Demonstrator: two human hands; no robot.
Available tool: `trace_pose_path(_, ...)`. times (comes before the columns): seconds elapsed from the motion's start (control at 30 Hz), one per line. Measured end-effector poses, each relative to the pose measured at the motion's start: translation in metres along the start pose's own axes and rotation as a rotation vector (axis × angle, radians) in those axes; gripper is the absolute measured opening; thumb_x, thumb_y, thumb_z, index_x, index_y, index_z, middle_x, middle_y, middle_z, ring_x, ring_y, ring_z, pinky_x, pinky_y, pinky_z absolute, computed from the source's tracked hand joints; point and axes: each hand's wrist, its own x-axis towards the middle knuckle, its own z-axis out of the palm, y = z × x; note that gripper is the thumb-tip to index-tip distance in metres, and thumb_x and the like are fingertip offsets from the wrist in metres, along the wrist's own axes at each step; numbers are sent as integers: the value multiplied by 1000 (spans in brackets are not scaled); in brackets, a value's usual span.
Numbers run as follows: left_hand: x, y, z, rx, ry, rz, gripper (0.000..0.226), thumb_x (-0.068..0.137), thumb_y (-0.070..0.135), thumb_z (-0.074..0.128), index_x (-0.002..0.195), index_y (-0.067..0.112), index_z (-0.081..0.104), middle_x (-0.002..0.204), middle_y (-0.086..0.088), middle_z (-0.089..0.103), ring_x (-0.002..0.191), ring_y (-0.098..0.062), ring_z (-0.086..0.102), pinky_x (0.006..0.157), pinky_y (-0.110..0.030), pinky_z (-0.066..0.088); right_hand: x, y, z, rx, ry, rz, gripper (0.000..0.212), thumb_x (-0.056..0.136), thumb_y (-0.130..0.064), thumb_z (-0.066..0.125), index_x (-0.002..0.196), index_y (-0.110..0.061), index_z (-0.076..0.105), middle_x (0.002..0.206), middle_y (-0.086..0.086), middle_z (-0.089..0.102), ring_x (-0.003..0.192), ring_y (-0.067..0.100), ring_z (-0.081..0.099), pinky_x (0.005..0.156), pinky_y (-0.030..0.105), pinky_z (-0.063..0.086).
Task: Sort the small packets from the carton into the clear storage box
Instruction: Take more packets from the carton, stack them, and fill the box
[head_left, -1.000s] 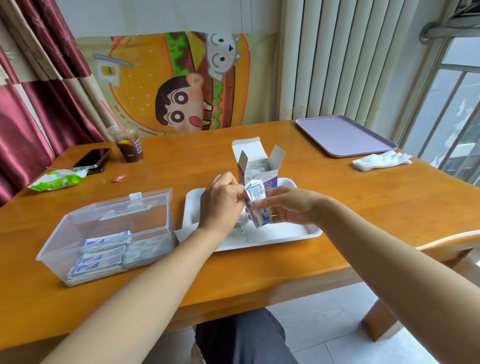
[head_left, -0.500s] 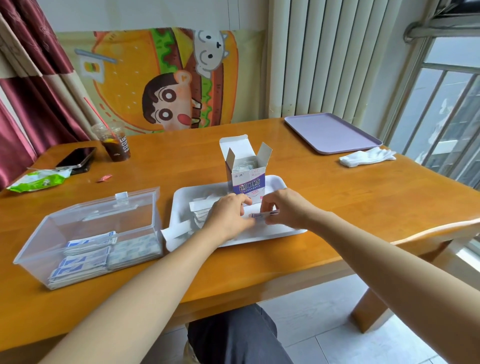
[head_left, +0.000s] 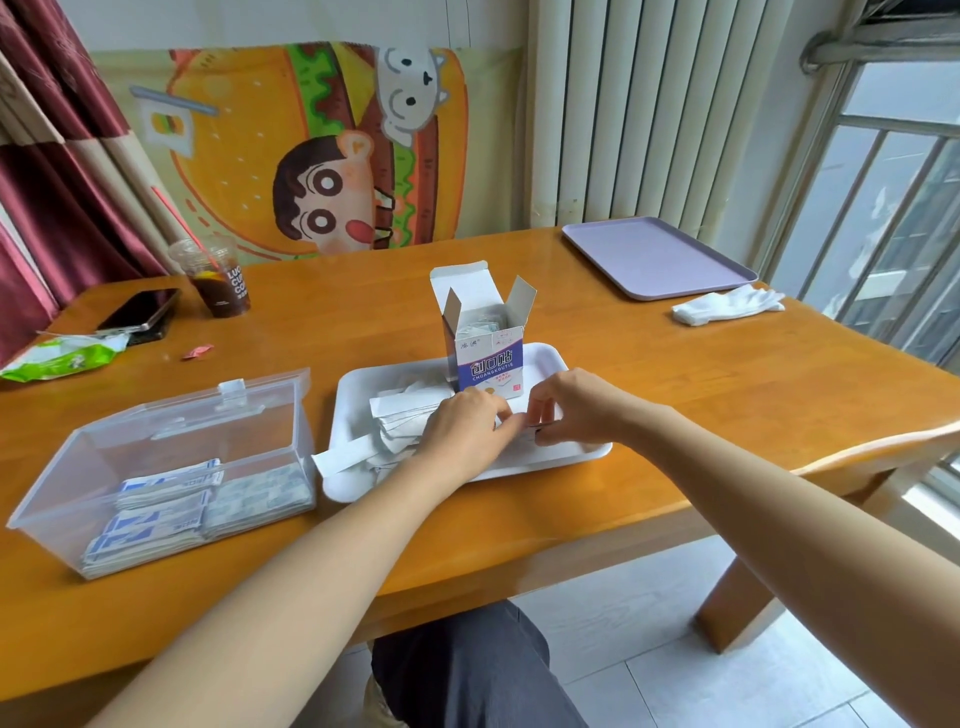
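A purple and white carton (head_left: 488, 358) stands open on the white tray (head_left: 584, 451), with packets showing inside its top. In front of it my left hand (head_left: 462, 431) and my right hand (head_left: 576, 410) meet low over the tray. Between them they pinch a thin stack of small packets (head_left: 527, 432), mostly hidden by the fingers. Loose white paper strips (head_left: 400, 415) lie on the tray to the left of my hands. The clear storage box (head_left: 156, 447) sits open at the left, and rows of blue and white packets (head_left: 166, 512) lie on its floor.
A lilac tray (head_left: 654, 260) and white gloves (head_left: 727, 306) lie at the far right. At the back left are a drink cup (head_left: 218, 283), a phone (head_left: 137, 312), a green pouch (head_left: 62, 358) and a small red wrapper (head_left: 197, 352). A wooden chair back (head_left: 883, 452) is at the right.
Both hands have lowered the stack of packets from upright in front of the carton down flat to the tray. They now stay close together there.
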Motion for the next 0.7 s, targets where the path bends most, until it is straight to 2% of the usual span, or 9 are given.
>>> trace_pose_path(0.07,0,-1,1,-9,11,2,30,94,38,52,84,17,70,88,-6,64,87,-30,58,68,-33,43,0,1,0,9,16,4,17,77,-19,74,93,-17,70,92,-1,71,78,12,60,76,31,51)
trace_pose_path(0.13,1,-6,1,-37,21,-2,29,93,34,53,79,15,70,83,-6,64,86,-32,59,68,-35,46,1,2,-1,4,39,7,14,77,-17,73,91,-16,72,92,0,72,79,12,61,77,31,52)
trace_pose_path(0.17,1,-8,2,-48,15,-3,27,93,33,54,79,16,70,84,-5,65,90,-32,60,70,-36,48,1,2,-2,2,41,8,13,77,-16,73,90,-15,72,91,0,72,79,13,62,77,32,52)
trace_pose_path(0.27,2,-10,3,-72,-21,-14,20,92,31,57,89,20,73,105,-9,68,112,-29,59,82,-38,49,1,0,-1,-8,37,32,13,77,-17,74,90,-16,72,90,0,72,83,16,65,77,33,53)
trace_pose_path(0.37,1,-7,1,-43,-2,-17,21,92,29,55,94,20,74,95,-7,65,97,-30,60,77,-35,49,1,-4,1,-74,61,75,15,78,-21,74,93,-19,71,91,-4,69,83,16,62,67,29,49)
trace_pose_path(0.43,-2,-5,-2,-38,1,-6,21,92,32,56,93,21,74,85,-2,58,90,-28,59,73,-32,46,-1,-6,1,-100,80,86,15,79,-22,73,94,-20,71,92,-5,69,85,17,62,66,29,48)
trace_pose_path(0.57,-6,-5,-4,50,-9,40,20,91,23,57,99,24,76,100,-5,62,94,-29,58,75,-33,49,-6,-10,1,-63,65,64,13,79,-19,72,92,-19,71,93,-3,71,86,18,63,75,35,54)
trace_pose_path(0.7,-15,-3,-6,112,-41,53,20,90,18,57,92,21,76,95,-7,57,93,-33,59,65,-30,41,-12,-14,6,-20,-17,38,14,82,-15,69,96,-12,71,97,4,71,91,21,64,82,35,53)
